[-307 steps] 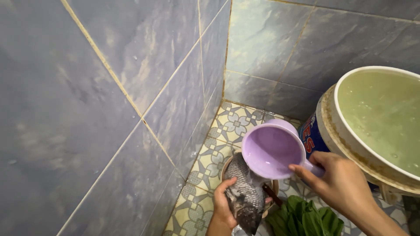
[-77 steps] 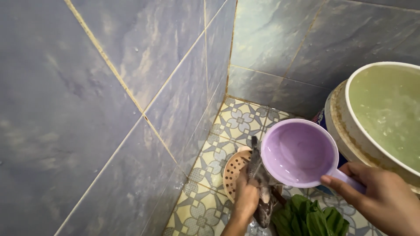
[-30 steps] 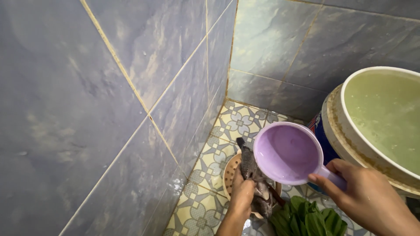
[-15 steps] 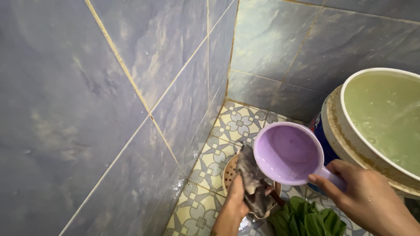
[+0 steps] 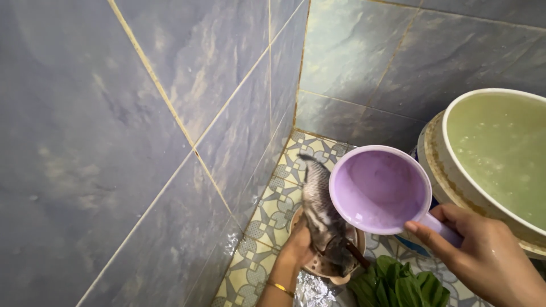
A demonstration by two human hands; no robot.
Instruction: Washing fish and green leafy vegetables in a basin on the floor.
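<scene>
The left hand (image 5: 296, 247) has lifted the fish (image 5: 319, 211), fingers wrapped round it, tail-up above the strainer (image 5: 333, 273) on the floor, while the right hand (image 5: 486, 256), fingers closed on the handle, has raised the purple dipper (image 5: 380, 190), so rinsing looks ongoing.

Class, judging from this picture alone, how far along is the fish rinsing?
Done: nothing clearly finished. In hand: the left hand holds the grey scaly fish over the tan perforated strainer; the right hand tilts the lilac plastic dipper above it. Left: the green leafy vegetables lie untouched.
</scene>
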